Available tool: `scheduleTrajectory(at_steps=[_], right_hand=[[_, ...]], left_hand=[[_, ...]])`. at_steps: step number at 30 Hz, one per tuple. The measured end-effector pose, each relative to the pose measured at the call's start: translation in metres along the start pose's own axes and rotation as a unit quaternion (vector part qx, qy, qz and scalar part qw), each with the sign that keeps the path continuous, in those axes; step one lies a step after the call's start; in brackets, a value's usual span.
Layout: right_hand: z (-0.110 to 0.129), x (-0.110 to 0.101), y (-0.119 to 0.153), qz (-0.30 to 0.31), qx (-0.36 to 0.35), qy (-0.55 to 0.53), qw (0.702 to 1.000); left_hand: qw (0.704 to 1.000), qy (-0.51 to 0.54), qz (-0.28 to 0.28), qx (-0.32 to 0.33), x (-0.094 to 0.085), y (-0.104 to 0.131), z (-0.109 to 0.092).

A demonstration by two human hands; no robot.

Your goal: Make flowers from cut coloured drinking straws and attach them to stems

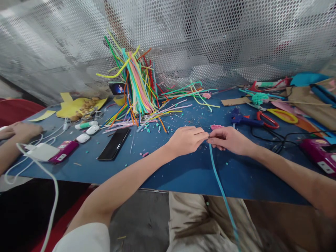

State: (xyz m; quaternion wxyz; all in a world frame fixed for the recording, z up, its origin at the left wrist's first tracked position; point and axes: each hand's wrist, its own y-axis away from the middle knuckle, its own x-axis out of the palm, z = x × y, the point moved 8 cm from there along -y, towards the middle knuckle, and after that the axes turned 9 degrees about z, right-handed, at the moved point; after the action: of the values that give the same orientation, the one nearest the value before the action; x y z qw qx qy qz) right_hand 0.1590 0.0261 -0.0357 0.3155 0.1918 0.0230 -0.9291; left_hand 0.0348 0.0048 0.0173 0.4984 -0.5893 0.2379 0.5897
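Observation:
A long light-blue pipe cleaner (219,183) hangs from my right hand (231,140), which pinches its upper end just above the table. My left hand (186,140) is closed, its fingertips meeting those of my right hand at that end. What lies between the left fingertips is too small to make out. A fluffy pink piece (216,127) shows just behind my right fingers; I cannot tell if it is held. The pipe cleaner runs down past the table edge towards my lap.
On the blue table (168,168) stands a bundle of coloured pipe cleaners (139,84), with loose ones beside it. A phone (114,144) lies left. To the right are a blue glue gun (245,119), scissors (282,115) and a purple power strip (319,152). Another person's hands (25,131) rest far left.

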Motion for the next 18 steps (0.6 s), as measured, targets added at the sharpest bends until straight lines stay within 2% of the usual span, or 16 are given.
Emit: scheduleTrajectory(at_steps=[4,8,15,18], right_hand=[[0.015,-0.002,0.007,-0.057,-0.036,0.111,0.992],[0.024,-0.003,0.011,-0.086,-0.069,0.159,0.981],[0.033,-0.003,0.012,-0.077,-0.097,0.201,0.972],[0.04,-0.001,0.014,-0.081,-0.119,0.236,0.961]], left_hand=[[0.994,0.106,-0.012,-0.018,-0.001,-0.001,0.003],[0.985,0.166,-0.01,-0.051,-0.004,0.0,0.006],[0.987,0.132,0.002,-0.088,-0.005,0.001,0.008],[0.981,0.164,0.017,-0.104,-0.001,0.001,0.009]])
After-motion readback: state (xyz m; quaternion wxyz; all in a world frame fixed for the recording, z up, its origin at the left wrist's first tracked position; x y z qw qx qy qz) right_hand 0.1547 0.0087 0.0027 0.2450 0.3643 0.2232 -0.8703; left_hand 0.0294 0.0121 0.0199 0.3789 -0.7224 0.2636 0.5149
